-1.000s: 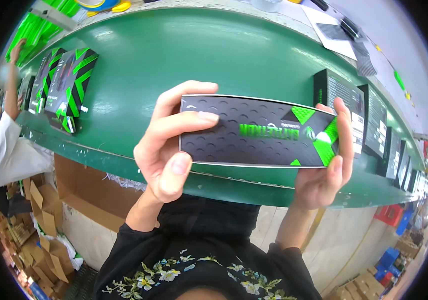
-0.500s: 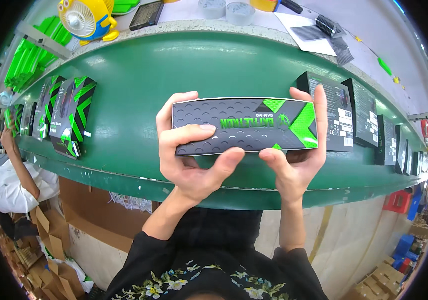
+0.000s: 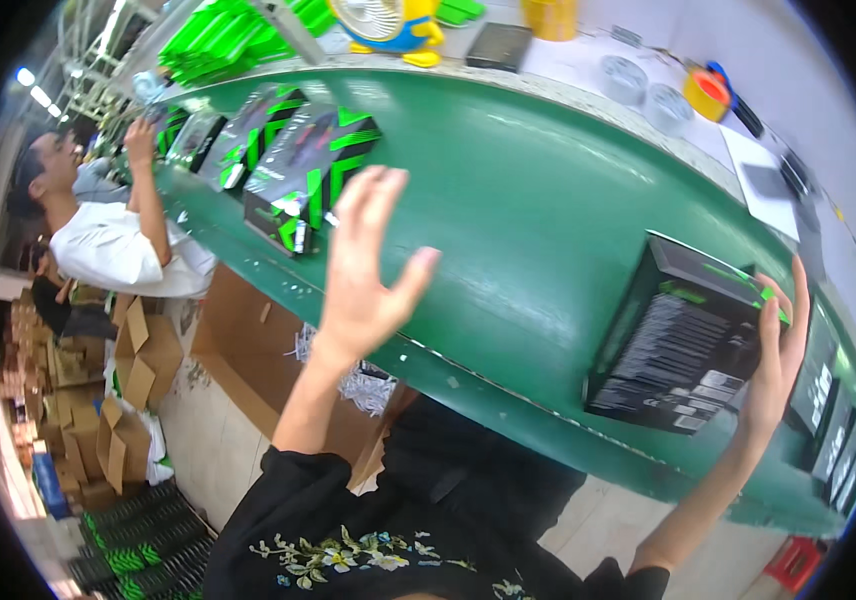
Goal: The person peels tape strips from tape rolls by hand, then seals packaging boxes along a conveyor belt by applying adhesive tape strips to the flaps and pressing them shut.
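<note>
My left hand (image 3: 366, 285) is raised over the green belt with its fingers stretched out and holds nothing. Closest to it is a black and green box (image 3: 298, 175) on the left part of the belt, one of several in a row. At the right, my right hand (image 3: 776, 350) grips the outer edge of a black box (image 3: 673, 345) with green accents. Fine pale print and white label patches cover that box's broad face. The box stands tilted on or just above the belt; its underside is hidden.
Further black boxes (image 3: 816, 390) line the belt (image 3: 508, 220) beyond my right hand. Along the back ledge are a yellow toy-shaped fan (image 3: 388, 25), tape rolls (image 3: 668, 108) and a black tray (image 3: 498, 46). A co-worker in white (image 3: 113, 245) is at the left, near open cartons (image 3: 143, 350).
The box has moved from between both hands to the right, held by my right hand alone. My left hand has let go and opened. The view has turned left.
</note>
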The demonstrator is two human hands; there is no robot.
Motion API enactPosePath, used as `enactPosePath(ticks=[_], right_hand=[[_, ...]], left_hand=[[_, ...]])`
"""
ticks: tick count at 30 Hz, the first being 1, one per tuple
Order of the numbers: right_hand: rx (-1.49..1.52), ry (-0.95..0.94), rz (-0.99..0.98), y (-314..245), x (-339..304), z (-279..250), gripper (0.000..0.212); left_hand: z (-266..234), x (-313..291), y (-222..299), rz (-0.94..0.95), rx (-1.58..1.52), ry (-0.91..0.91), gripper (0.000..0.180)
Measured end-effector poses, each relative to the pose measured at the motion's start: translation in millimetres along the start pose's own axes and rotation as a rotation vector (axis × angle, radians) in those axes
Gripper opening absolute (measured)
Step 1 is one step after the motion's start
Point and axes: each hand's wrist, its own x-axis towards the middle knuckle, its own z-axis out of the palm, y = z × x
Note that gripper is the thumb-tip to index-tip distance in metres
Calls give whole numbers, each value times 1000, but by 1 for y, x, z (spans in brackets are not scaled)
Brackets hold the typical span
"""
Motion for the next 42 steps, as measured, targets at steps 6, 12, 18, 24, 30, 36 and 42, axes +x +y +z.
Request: enactPosePath(ticks=[6, 12, 18, 24, 30, 36, 42], right_hand=[[-133, 138, -88, 31, -6, 11, 41], [-288, -394, -360, -23, -37, 83, 42], [-441, -559, -431, -24, -46, 96, 41], [-63, -564, -277, -47, -42, 112, 47], [-307, -543, -135, -42, -50, 109, 40], [-214, -534, -10, -40, -64, 99, 29], [-187, -633, -156, -30, -60, 91, 11]], left_hand=[[-56, -47, -129, -269, 576, -155, 99], [-47, -55, -153, -49, 461, -91, 76], [-1, -36, -77, 153, 472, -95, 48], [42, -48, 26, 212, 144, -114, 44], [46, -55, 71, 96, -236, -246, 53], [60, -65, 79, 85, -122, -160, 39], [19, -36, 55, 81, -474, -355, 61]])
